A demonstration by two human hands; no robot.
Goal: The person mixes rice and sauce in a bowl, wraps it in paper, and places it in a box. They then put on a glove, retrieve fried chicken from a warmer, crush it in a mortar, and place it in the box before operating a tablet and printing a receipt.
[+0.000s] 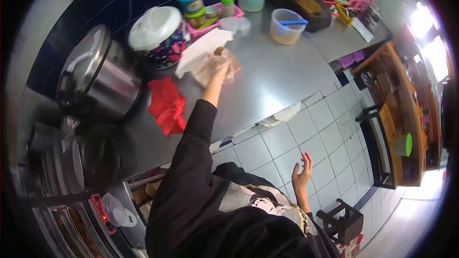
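Observation:
My left hand [219,64] reaches over the steel counter in a clear plastic glove or bag. Its fingers are closed round a small brown lump [218,51], whose kind I cannot make out. Under and beside this hand lie a light brown flat piece [202,74] and a white sheet [198,52]; blur hides where they meet the fingers. My right hand [301,174] is bare, held out over the tiled floor with its fingers apart and nothing in it. A crumpled red cloth [166,105] lies on the counter, left of my left forearm.
A big steel pot [112,81] and a white-lidded container [155,28] stand at the left. Behind are a pink tray [210,27] with jars and a clear tub [285,31] with a blue-handled utensil. A dark stool [342,222] stands on the floor at the right.

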